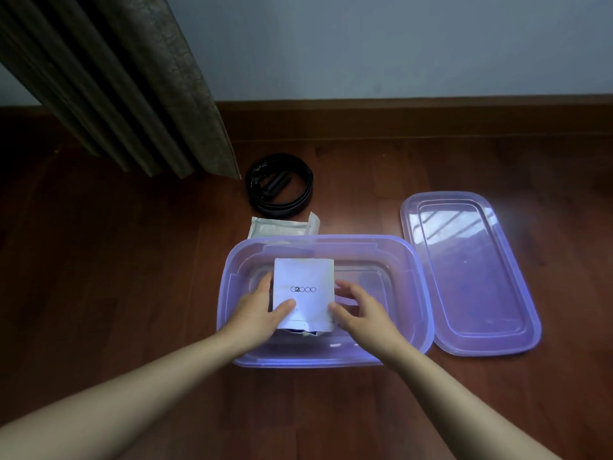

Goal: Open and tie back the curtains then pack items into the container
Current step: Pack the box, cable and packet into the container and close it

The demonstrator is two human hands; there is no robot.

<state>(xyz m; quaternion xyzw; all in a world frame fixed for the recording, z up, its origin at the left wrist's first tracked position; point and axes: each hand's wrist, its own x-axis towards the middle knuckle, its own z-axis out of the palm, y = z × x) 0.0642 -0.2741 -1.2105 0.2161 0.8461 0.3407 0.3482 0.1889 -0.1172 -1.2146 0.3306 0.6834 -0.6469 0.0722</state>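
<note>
Both forearms of mine reach in from 6 o'clock to a white flat paper packet printed "G2000" (303, 283), held over the translucent purple rectangular plastic container (229, 293), just within its rim. My left hand (257, 313) pinches the packet's 7 o'clock corner, thumb on top and fingers tucked behind the left edge. My right hand (365, 313) has its thumb against the 5 o'clock corner, with the fingers loosely curved and blurred beside the right edge; I cannot tell whether they pinch it. The packet's long axis runs 12 to 6, print upright towards me, and something dark shows under its near edge. The container's long axis runs 9 to 3. Just beside it at 3 o'clock lies the matching purple plastic lid (471, 277), flat, running roughly 12 to 6. At 12 o'clock, a pale sealed flat pouch (282, 225) lies behind the far rim, with a coiled black belt (278, 184) beyond it. All rest on a dark reddish wooden floor (99, 260). A brown pleated curtain (132, 88) hangs at 10 o'clock before a pale blue-grey wall (398, 44) with a wooden skirting board (431, 106).
</note>
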